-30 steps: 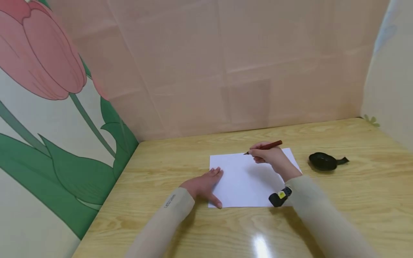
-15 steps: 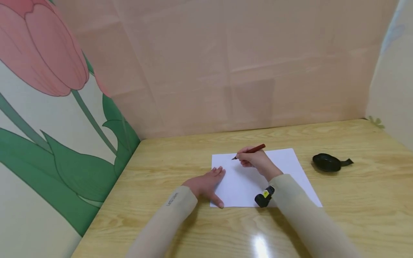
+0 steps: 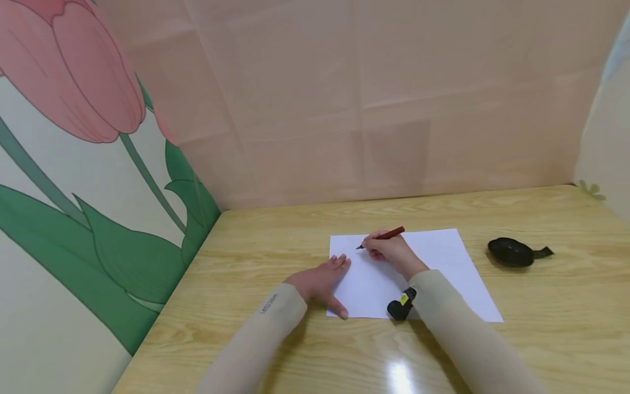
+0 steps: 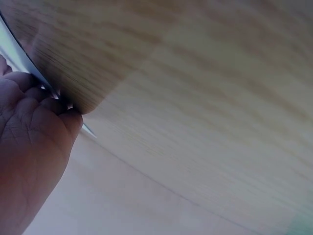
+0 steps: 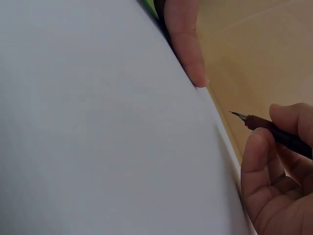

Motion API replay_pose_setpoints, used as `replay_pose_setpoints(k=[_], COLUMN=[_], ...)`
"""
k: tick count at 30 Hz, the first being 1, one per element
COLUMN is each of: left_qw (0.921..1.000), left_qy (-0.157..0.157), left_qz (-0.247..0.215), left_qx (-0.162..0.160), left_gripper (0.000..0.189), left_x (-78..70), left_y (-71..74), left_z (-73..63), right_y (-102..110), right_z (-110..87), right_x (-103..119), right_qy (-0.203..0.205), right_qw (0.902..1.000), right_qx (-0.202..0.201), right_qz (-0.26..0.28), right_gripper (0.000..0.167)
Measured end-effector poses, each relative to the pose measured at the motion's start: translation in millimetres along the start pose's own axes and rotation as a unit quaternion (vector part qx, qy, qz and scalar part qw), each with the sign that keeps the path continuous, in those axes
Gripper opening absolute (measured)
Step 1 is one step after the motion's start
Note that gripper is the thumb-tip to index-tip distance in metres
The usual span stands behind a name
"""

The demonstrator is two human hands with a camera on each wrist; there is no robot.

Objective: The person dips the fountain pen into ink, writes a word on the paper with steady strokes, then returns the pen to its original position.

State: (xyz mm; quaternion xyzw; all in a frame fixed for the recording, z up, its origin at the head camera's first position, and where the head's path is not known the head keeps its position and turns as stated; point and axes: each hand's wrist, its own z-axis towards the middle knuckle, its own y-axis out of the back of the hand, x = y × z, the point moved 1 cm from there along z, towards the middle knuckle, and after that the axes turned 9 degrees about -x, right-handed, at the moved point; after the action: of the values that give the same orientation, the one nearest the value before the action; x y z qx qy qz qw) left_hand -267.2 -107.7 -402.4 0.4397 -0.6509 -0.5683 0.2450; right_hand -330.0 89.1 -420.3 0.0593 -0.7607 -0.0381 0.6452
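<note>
Under the right sleeve [image 3: 453, 309], part of the paper [image 3: 369, 290] is hiding; the right wrist view is cutting off the pen's [image 3: 392, 233] far end. The right hand [image 3: 389, 249] is pinching the pen, tilted, over the paper; the left hand [image 3: 321, 282] is resting, fingers and thumb apart, on its left edge. A pan [image 3: 510, 252] is lying nearby on the counter [image 3: 256, 254], a pink sheet [image 3: 295, 109] hanging behind.
</note>
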Motion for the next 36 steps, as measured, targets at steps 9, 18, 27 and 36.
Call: replay_pose_setpoints(k=[9, 18, 27, 36], left_qw=[1.0, 1.0, 1.0, 0.9997], left_qy=[0.001, 0.003, -0.005, -0.019], left_qz=[-0.004, 0.0, 0.001, -0.001], left_qx=[0.0, 0.001, -0.004, -0.015], left_gripper=[0.117, 0.118, 0.117, 0.116], left_x=[0.0, -1.2, -2.3, -3.4], left_y=[0.2, 0.4, 2.1, 3.0], left_z=[0.0, -0.8, -3.0, -5.3], right_y=[-5.3, -10.3, -9.0, -1.7], right_z=[3.7, 2.2, 0.7, -2.6], right_x=[-2.8, 0.6, -0.1, -0.4], right_qy=[0.005, 0.005, -0.001, -0.019], right_qw=[1.0, 0.9981, 0.9967, 0.9967], right_qx=[0.001, -0.017, -0.03, -0.025], right_qz=[-0.004, -0.059, -0.076, -0.075], right_gripper=[0.02, 0.021, 0.021, 0.023])
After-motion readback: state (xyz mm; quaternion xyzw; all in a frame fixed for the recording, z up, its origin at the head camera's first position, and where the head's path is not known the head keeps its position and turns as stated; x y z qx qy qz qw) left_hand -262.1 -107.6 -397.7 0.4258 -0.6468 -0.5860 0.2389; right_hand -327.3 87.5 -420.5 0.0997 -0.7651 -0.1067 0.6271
